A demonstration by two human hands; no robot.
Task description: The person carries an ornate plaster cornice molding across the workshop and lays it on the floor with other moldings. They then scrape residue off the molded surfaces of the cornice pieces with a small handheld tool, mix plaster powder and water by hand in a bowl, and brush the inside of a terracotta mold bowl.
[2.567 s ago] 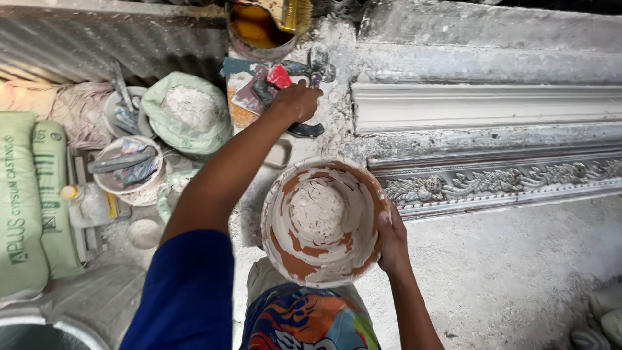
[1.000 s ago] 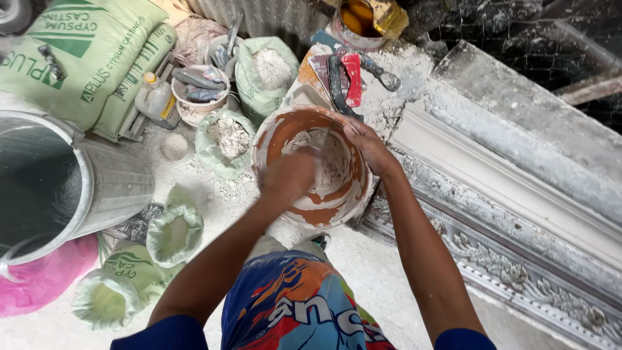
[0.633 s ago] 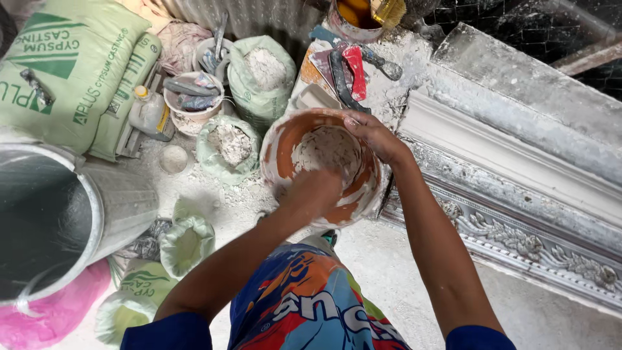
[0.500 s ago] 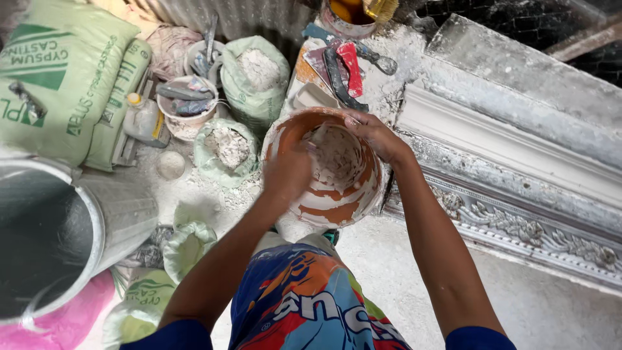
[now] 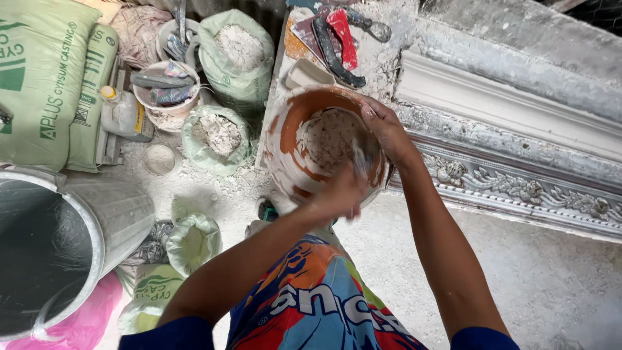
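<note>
An orange plaster-smeared mixing bowl [image 5: 324, 146] is seen at the centre of the head view, above the person's lap, and it has been kept there over the last seconds while the view has swung so that the green plaster sacks [image 5: 45, 78] now lie at nine to ten o'clock. What has changed most is the left hand [image 5: 340, 194]: earlier it was stretched out to the tools at twelve o'clock, then it was brought to the bowl, and now it is blurred at the bowl's near rim, at six o'clock, so working of the lumpy white plaster [image 5: 330, 136] inside is judged to be under way. How far its fingers are opened cannot be told through the blur, nor whether anything is gripped. The right hand [image 5: 385, 126] is laid on the bowl's rim at three o'clock, its fingers [image 5: 370, 111] curled over the edge and closed on it, steadying the bowl. At eleven o'clock open bags of white powder [image 5: 236, 45] are found; at two to four o'clock a white cornice moulding [image 5: 505, 104] and an ornate carved moulding [image 5: 518, 191] run across the floor. A metal drum [image 5: 71, 240] is placed at eight o'clock.
</note>
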